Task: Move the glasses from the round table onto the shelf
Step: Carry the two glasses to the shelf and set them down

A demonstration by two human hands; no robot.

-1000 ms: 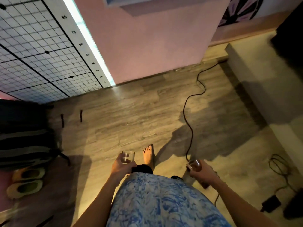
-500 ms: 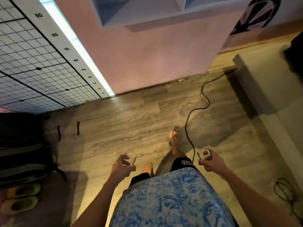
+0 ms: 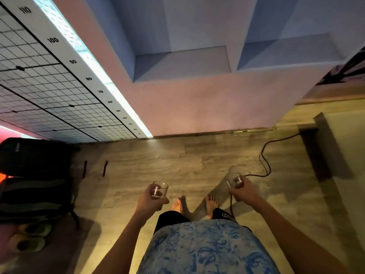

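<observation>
My left hand [image 3: 149, 201] is wrapped around a clear drinking glass [image 3: 159, 191], held upright at waist height. My right hand [image 3: 244, 189] grips a second clear glass [image 3: 234, 179] from the side, tipped slightly. The shelf [image 3: 182, 63] is a recessed niche in the pink wall ahead, with bluish compartments; its left compartment floor lies above and beyond both hands. The round table is out of view.
A black cable [image 3: 265, 161] snakes over the wooden floor near my right hand. A dark bag [image 3: 33, 175] and a pair of slippers [image 3: 29, 237] lie at the left. A low ledge [image 3: 335, 155] runs along the right. A gridded height chart [image 3: 59, 86] covers the left wall.
I have stepped closer to the pink wall and the view has tilted up, so the shelf compartments show fully. Both hands still hold their glasses, now a little higher.
</observation>
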